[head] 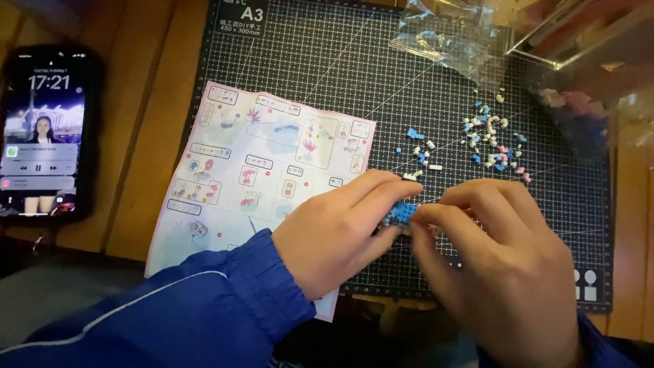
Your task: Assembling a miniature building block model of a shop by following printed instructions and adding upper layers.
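My left hand and my right hand meet over the near edge of a dark gridded cutting mat. Between their fingertips they pinch a small blue and grey build of tiny bricks, mostly hidden by my fingers. A blue sleeve with a white stripe covers my left forearm and lies on a folded picture instruction sheet. Several loose tiny bricks in blue, white and pink lie scattered on the mat just beyond my right hand.
A phone with a lit screen lies on the wooden table at the left. Crumpled clear plastic bags and a clear box sit at the mat's far right, with more small pieces beside them.
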